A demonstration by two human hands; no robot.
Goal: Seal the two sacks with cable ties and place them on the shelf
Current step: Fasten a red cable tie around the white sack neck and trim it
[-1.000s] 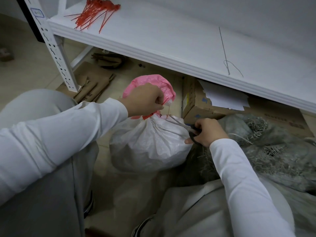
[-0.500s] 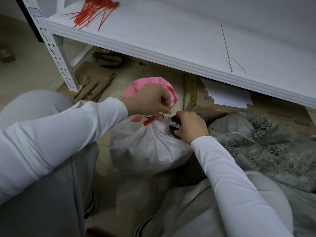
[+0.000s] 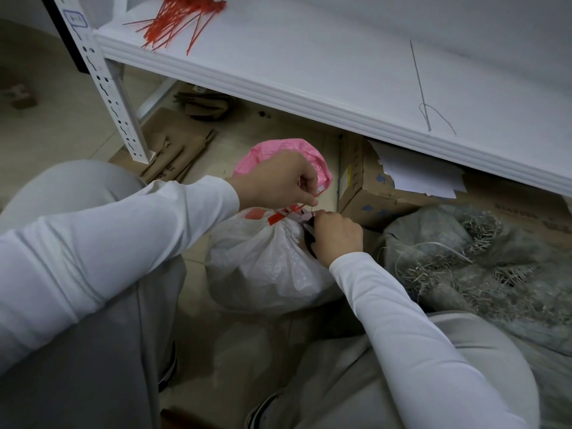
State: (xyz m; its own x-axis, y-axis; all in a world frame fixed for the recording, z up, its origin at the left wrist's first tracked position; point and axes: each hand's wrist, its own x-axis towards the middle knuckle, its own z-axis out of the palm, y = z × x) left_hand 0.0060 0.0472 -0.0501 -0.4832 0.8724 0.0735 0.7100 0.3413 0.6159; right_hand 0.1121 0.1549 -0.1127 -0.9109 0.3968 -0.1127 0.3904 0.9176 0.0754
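Note:
A white woven sack (image 3: pixel 263 261) with a pink liner (image 3: pixel 275 153) stands on the floor between my knees. A red cable tie (image 3: pixel 280 215) is cinched round its gathered neck. My left hand (image 3: pixel 278 179) pinches the tie's free tail just above the neck. My right hand (image 3: pixel 335 236) grips dark-handled scissors (image 3: pixel 308 222), their blades at the tie beside the neck. A second, grey frayed sack (image 3: pixel 473 258) lies to the right on the floor. The white shelf (image 3: pixel 309 72) runs across the top.
A bundle of red cable ties (image 3: pixel 176 21) lies on the shelf's left end, a loose grey thread (image 3: pixel 422 97) further right. Under the shelf sit a cardboard box (image 3: pixel 380 193) with white paper on it and flattened cardboard (image 3: pixel 173 150) by the shelf post (image 3: pixel 114 97).
My right hand moved left and up, bringing the scissors from the sack's side to the tie at its neck. My left hand shifted from gripping the neck to pinching the tie's tail.

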